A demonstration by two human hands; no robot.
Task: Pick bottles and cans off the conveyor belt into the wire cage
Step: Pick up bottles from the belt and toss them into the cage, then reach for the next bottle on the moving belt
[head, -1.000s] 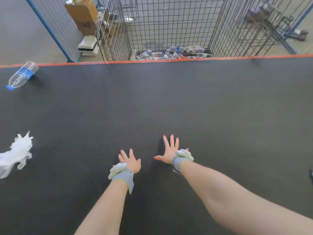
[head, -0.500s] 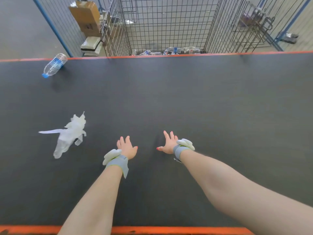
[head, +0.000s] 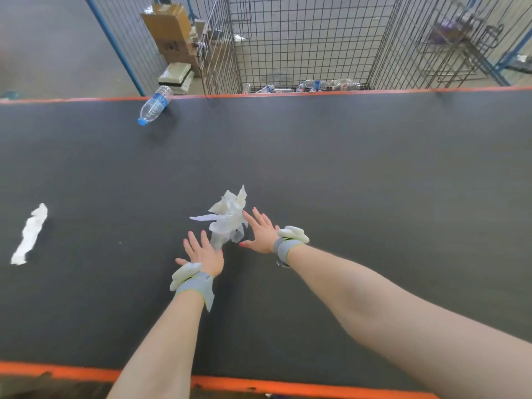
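Risk, missed bottle: the clear water bottle [head: 155, 105] lies on its side at the far edge of the conveyor belt [head: 374, 182], touching or just short of the orange rim [head: 403, 91] and left of the wire cage [head: 302, 38]. It is well apart from both hands, so a long reach is needed, and a running belt could carry it past before a hand gets there.
Risk, rolling: the bottle is round and looks empty. A glancing touch could roll it over the far rim and onto the floor beside the cage instead of into it.
Risk, wrong item: both hands are at a crumpled clear plastic piece [head: 227, 217]. I cannot tell whether it is a crushed bottle or just film. If it is film, taking it costs time and puts rubbish among the bottles in the cage [head: 316, 85].
Risk, slipping: the plastic is light and ragged, so flat hands may push it along the belt rather than catch it.
Left hand [head: 204, 253]: fingers straight and spread, palm down, with its fingertips at the near end of the plastic. It holds nothing.
Right hand [head: 260, 233]: fingers straight and spread, with its forefinger against the right side of the plastic. Contact looks likely but is not certain. It grips nothing.
Also on the belt: a white crumpled strip [head: 30, 234] lies far to the left, away from both hands.
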